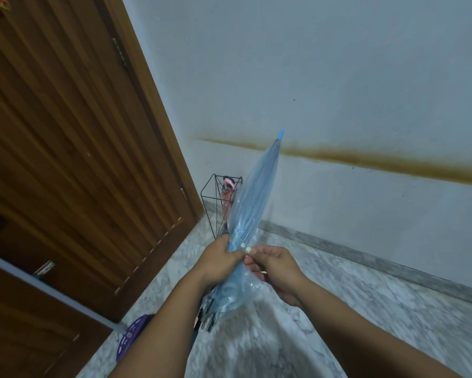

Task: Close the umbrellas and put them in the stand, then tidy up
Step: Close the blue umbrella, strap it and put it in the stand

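Marble floor (324,309) below, both hands grip the folded blue umbrella (252,197): left hand (218,259), right hand (274,264).

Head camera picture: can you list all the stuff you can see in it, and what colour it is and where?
blue umbrella: one, see-through blue, folded, tip up, held mid-frame
wire stand: one, black, on the floor in the corner by the door
pink umbrella: one, pink, inside the stand
door: one, brown wood, left
wall: one, pale, with a brown streak
floor: one, grey marble
purple thing: one, low left, unclear what
left hand: one, grips the blue umbrella
right hand: one, pinches its strap
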